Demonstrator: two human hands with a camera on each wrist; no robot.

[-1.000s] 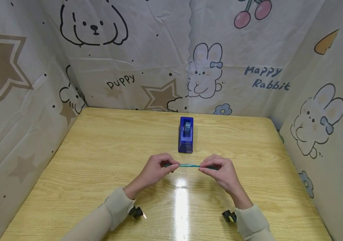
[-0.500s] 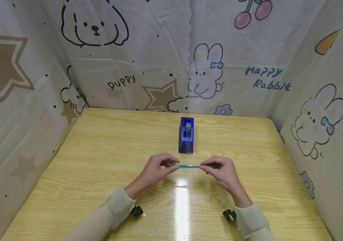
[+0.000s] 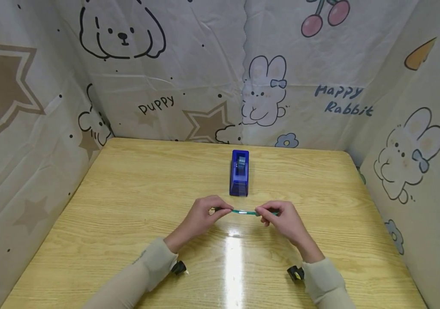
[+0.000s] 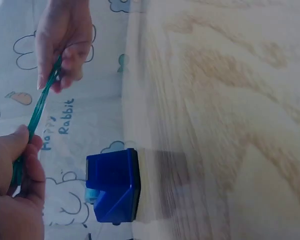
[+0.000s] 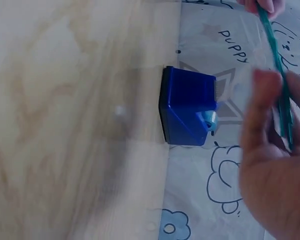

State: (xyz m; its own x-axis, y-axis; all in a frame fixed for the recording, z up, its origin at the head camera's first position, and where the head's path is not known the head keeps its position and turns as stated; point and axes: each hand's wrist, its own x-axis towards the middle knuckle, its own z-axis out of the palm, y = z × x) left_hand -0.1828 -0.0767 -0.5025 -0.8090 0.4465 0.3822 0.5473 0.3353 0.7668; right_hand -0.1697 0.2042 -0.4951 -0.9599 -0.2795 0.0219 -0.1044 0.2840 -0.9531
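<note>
Between the two hands stretches a thin bundle of green strands [image 3: 248,213], with a shiny patch near its middle in the head view. My left hand [image 3: 207,213] pinches one end between thumb and fingers. On the other side my right hand [image 3: 281,218] pinches the bundle, its lower fingers curled below. The left wrist view shows the green bundle [image 4: 39,111] running taut from hand to hand above the table. In the right wrist view the strands [image 5: 273,42] pass behind the thumb, and their loose end shows by the palm. Fingers hide both ends in part.
A blue tape dispenser [image 3: 239,177] with a roll of clear tape stands on the wooden table [image 3: 146,171], just beyond the hands. Printed cloth [image 3: 200,56] hangs around the table's back and sides. Black wrist cameras [image 3: 295,273] sit at the cuffs.
The left hand has shifted slightly to the right, its fingertips now further along the bundle. The right hand's fingers have moved on the strands, with its lower fingers now showing beneath.
</note>
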